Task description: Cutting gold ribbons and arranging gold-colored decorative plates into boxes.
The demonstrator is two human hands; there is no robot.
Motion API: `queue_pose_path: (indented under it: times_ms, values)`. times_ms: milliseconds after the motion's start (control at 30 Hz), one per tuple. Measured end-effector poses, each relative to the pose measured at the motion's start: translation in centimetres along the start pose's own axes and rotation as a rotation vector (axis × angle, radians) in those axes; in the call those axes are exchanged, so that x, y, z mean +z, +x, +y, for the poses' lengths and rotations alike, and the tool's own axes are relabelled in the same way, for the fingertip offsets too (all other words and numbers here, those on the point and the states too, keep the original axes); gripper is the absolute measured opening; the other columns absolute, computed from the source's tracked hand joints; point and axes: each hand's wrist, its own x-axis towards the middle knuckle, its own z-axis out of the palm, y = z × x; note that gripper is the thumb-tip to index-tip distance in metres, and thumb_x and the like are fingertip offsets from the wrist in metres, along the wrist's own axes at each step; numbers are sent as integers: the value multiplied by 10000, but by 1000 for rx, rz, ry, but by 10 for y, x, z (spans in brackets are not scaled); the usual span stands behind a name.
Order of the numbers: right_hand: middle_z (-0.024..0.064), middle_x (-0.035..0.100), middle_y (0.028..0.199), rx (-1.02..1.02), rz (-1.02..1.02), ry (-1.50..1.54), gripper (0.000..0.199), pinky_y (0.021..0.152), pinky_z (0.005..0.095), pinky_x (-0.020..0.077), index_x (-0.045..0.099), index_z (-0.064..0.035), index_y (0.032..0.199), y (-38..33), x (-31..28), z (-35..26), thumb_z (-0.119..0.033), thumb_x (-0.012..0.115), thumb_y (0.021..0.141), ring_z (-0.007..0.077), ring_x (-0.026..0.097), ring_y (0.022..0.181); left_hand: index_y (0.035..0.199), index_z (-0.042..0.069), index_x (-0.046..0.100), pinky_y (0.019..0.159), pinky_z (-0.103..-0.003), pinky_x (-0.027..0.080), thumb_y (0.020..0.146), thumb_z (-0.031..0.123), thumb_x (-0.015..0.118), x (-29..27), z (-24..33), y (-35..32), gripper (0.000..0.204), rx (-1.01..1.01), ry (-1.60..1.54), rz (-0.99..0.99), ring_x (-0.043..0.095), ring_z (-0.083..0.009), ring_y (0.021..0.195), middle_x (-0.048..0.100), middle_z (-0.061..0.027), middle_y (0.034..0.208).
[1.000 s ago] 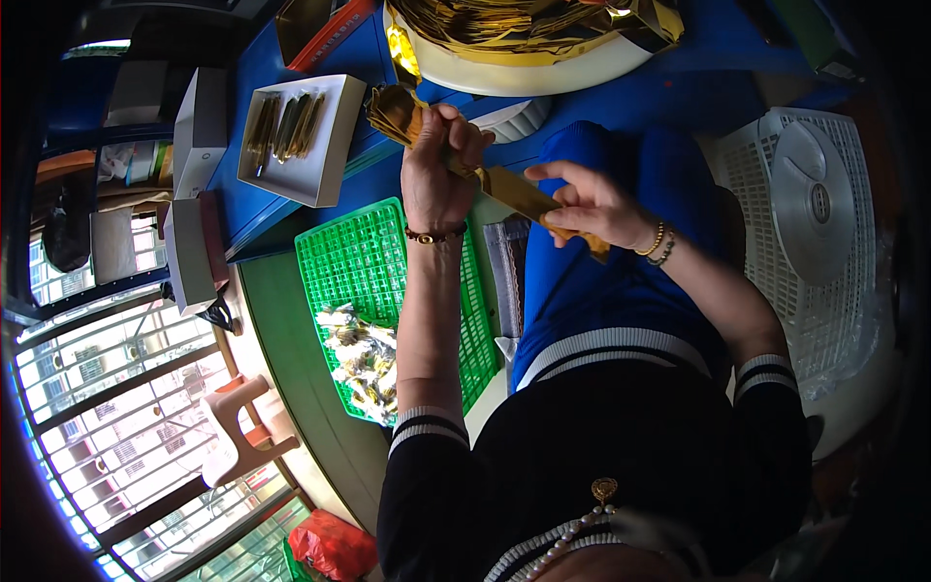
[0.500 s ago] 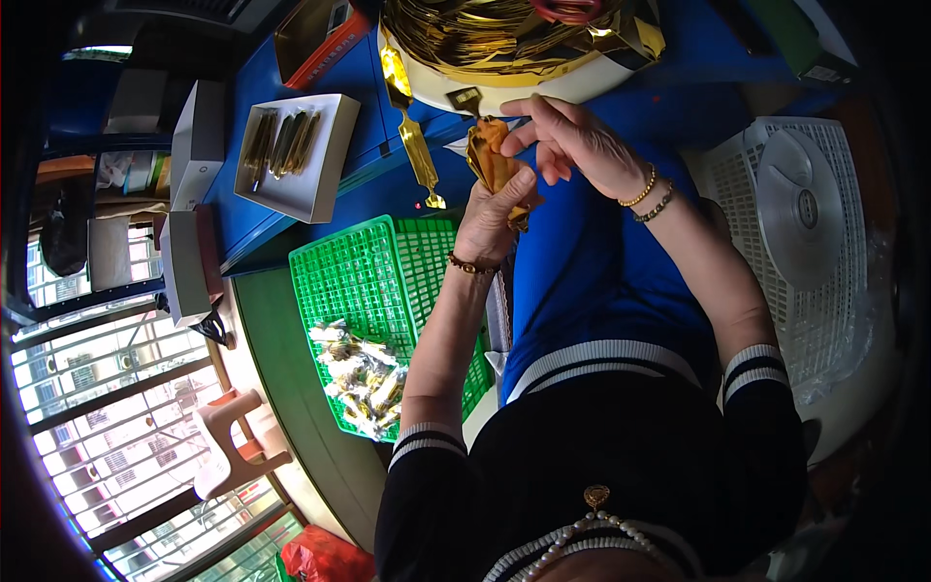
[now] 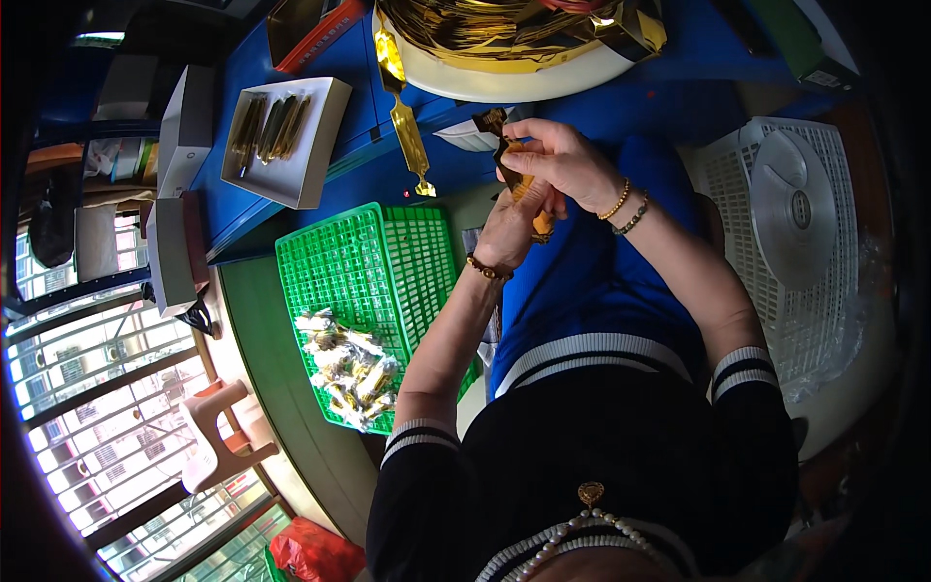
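Above my lap both hands are on a folded gold foil strip. Its dark, crinkled end sticks up past my fingers, and its other end shows gold under my left hand. My left hand, closed, grips the strip low down. The fingers of my right hand pinch it higher up, just over the left thumb; part of the foil is hidden between the hands. Beyond them, a round white tray holds a large heap of gold foil strips. Another shiny gold strip hangs down at the tray's left.
Left of my arm stands a green plastic basket with several white-and-gold twisted pieces. A white box with gold and dark strips lies on the blue table. At right, a white basket carries a clear round lid.
My right hand, whose fingers were spread beside the foil, has come down onto it and now pinches it. The foil's dark end has shifted right and down; the whole view has shifted slightly.
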Motion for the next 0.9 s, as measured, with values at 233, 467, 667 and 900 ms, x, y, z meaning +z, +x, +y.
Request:
queue_pose_path:
  times_ms: [233,467,667,900]
  values:
    - [38,632,850,-148,28,25,338,550,176,457,493,10,1123,5,2,19,-136,606,839,48,566,668,944,32,561,542,-207,410,911,193,502,4,19,-12,174,59,104,38,536,-86,620,599,-27,770]
    - [119,472,1218,-743,382,-829,465,953,398,347,502,-76,1154,-3,4,14,-90,665,719,290,431,1162,911,57,509,468,-187,349,909,165,450,-15,10,-10,123,-79,-39,170,502,-83,545,565,-37,683]
    - [71,417,1311,-971,13,-1330,206,992,422,317,644,-100,921,11,-8,-1,-131,627,718,286,358,1244,924,44,514,529,-211,404,915,182,438,-11,10,-14,158,-119,-3,77,554,-121,645,570,-60,770]
    - [78,497,1239,-980,-154,-1214,82,1000,431,314,644,-89,719,18,-10,7,-163,607,721,272,354,1252,973,30,520,607,-245,461,930,194,432,-23,9,-10,191,-89,-55,49,576,-145,672,575,-51,775]
